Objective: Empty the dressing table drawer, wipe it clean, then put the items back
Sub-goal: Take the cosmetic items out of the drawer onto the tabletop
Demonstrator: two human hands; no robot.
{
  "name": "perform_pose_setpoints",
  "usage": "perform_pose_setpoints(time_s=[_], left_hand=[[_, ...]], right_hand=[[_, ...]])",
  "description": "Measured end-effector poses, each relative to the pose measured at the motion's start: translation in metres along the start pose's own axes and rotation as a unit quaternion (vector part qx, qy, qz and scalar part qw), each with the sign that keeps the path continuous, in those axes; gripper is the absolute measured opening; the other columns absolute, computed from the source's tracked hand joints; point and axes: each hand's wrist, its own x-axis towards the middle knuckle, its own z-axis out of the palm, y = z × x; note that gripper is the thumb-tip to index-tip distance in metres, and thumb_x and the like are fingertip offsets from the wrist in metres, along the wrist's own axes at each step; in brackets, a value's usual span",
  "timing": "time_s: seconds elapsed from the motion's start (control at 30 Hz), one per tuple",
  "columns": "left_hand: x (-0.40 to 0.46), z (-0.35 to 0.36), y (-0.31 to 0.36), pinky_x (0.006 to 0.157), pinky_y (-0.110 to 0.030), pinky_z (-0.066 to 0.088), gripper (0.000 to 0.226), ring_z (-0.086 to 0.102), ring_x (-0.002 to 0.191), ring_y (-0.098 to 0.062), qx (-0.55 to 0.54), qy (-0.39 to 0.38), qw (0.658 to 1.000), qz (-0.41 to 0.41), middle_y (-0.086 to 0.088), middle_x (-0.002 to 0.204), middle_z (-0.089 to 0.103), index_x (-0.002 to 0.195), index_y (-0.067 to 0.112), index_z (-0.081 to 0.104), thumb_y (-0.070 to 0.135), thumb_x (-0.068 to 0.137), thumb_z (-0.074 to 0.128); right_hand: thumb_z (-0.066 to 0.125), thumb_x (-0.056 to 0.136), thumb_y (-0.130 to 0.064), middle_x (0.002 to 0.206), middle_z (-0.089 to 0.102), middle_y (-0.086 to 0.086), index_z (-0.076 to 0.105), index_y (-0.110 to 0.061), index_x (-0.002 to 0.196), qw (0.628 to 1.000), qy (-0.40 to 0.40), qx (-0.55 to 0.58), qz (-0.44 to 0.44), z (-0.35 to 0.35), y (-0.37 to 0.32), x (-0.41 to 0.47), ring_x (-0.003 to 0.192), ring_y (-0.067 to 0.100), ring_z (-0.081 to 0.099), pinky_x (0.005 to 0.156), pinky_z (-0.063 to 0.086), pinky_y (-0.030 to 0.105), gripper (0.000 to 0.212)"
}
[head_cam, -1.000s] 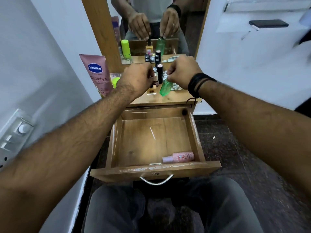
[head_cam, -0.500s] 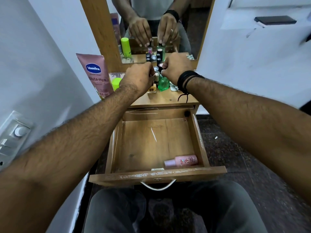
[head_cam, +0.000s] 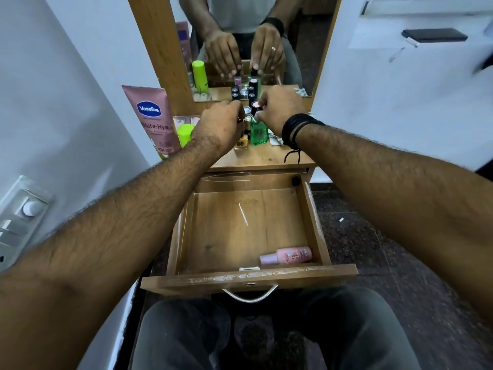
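Note:
The wooden drawer (head_cam: 248,279) is pulled open over my lap. One pink bottle (head_cam: 288,255) lies in its front right corner. On the dressing table top (head_cam: 266,158) a green glass bottle (head_cam: 258,133) stands upright; my right hand (head_cam: 280,110) pinches its cap. My left hand (head_cam: 218,124) is curled over a small amber bottle (head_cam: 241,144) beside it, fingers at the hidden cap. Dark lipstick tubes (head_cam: 253,105) stand just behind both hands.
A pink Vaseline tube (head_cam: 156,118) leans at the table's left, with a lime-green capped item (head_cam: 185,132) next to it. Foil blister packs (head_cam: 276,140) lie right of the green bottle. A mirror (head_cam: 240,44) rises behind. A switch panel (head_cam: 21,217) is on the left wall.
The green bottle went from tilted in my right hand to standing upright on the table top. Both hands moved farther back toward the mirror. The drawer's contents are the same.

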Motion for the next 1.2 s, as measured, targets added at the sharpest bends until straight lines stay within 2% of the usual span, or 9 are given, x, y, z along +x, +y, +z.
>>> perform_pose_setpoints(time_s=[0.17,0.33,0.47,0.53,0.63,0.73,0.87,0.97,1.2], left_hand=[[-0.006,-0.005,0.003,0.085,-0.047,0.048,0.027,0.059,0.11,-0.038,0.004,0.007,1.0,0.008,-0.009,0.125,0.059,0.122,0.016,0.059,0.028,0.098,0.059],[-0.03,-0.01,0.027,0.083,-0.046,0.048,0.03,0.06,0.11,-0.039,0.013,-0.01,0.998,0.063,-0.012,0.121,0.062,0.117,0.015,0.059,0.037,0.097,0.054],[-0.06,0.002,0.056,0.08,-0.041,0.054,0.016,0.065,0.1,-0.034,0.009,-0.109,0.992,0.064,-0.009,0.106,0.069,0.093,0.029,0.058,0.044,0.093,0.055],[-0.076,0.016,0.064,0.084,-0.039,0.055,0.021,0.064,0.102,-0.034,0.017,-0.185,0.98,0.073,-0.009,0.107,0.069,0.1,0.026,0.066,0.043,0.092,0.056],[-0.098,0.041,0.068,0.086,-0.032,0.054,0.023,0.067,0.102,-0.026,0.024,-0.326,0.941,0.086,-0.002,0.106,0.073,0.102,0.022,0.072,0.04,0.089,0.065],[-0.115,0.065,0.064,0.09,-0.028,0.051,0.017,0.065,0.103,-0.018,0.006,-0.426,0.901,0.08,0.004,0.105,0.072,0.097,0.022,0.069,0.036,0.088,0.074],[-0.132,0.08,0.062,0.094,-0.031,0.05,0.044,0.062,0.109,-0.019,0.027,-0.477,0.875,0.076,0.003,0.116,0.068,0.122,0.019,0.068,0.045,0.087,0.075],[-0.138,0.091,0.065,0.087,-0.028,0.05,0.039,0.063,0.103,-0.017,0.018,-0.491,0.868,0.07,0.003,0.117,0.07,0.121,0.02,0.068,0.037,0.087,0.074],[-0.141,0.097,0.065,0.091,-0.034,0.054,0.036,0.064,0.098,-0.017,0.005,-0.493,0.867,0.063,0.003,0.112,0.071,0.119,0.02,0.068,0.031,0.086,0.074]], right_hand=[[0.07,0.089,-0.027,0.107,0.071,0.007,0.071,-0.017,0.11,1.0,0.002,-0.012,0.0,-0.007,0.004,-0.008,0.1,0.026,0.065,0.087,0.056,0.039,0.024],[0.063,0.087,-0.03,0.106,0.068,0.003,0.068,-0.021,0.106,0.999,0.012,-0.036,-0.017,-0.021,0.017,-0.035,0.099,0.027,0.064,0.085,0.056,0.044,0.021],[0.062,0.084,-0.029,0.103,0.068,0.006,0.07,-0.021,0.098,0.993,-0.058,-0.098,-0.022,-0.02,0.031,-0.066,0.096,0.033,0.063,0.082,0.057,0.046,0.018],[0.063,0.083,-0.027,0.1,0.066,0.006,0.069,-0.018,0.096,0.983,-0.122,-0.133,-0.021,-0.014,0.038,-0.08,0.093,0.033,0.063,0.083,0.057,0.046,0.017],[0.061,0.08,-0.022,0.097,0.066,0.009,0.068,-0.016,0.093,0.968,-0.182,-0.171,-0.021,0.001,0.048,-0.097,0.086,0.035,0.062,0.08,0.058,0.047,0.016],[0.058,0.084,-0.02,0.105,0.064,0.014,0.067,-0.013,0.105,0.96,-0.194,-0.204,-0.005,0.018,0.06,-0.11,0.094,0.038,0.062,0.083,0.054,0.046,0.023],[0.055,0.086,-0.018,0.129,0.055,0.01,0.056,-0.015,0.129,0.942,-0.205,-0.265,0.01,0.042,0.067,-0.127,0.12,0.036,0.05,0.078,0.041,0.05,0.043],[0.052,0.086,-0.02,0.135,0.05,0.008,0.052,-0.019,0.135,0.932,-0.212,-0.295,-0.007,0.061,0.072,-0.129,0.123,0.033,0.044,0.074,0.037,0.051,0.049],[0.035,0.096,-0.014,0.138,0.047,0.012,0.05,-0.011,0.137,0.936,-0.19,-0.296,0.004,0.071,0.077,-0.125,0.125,0.033,0.043,0.092,0.037,0.061,0.044]])
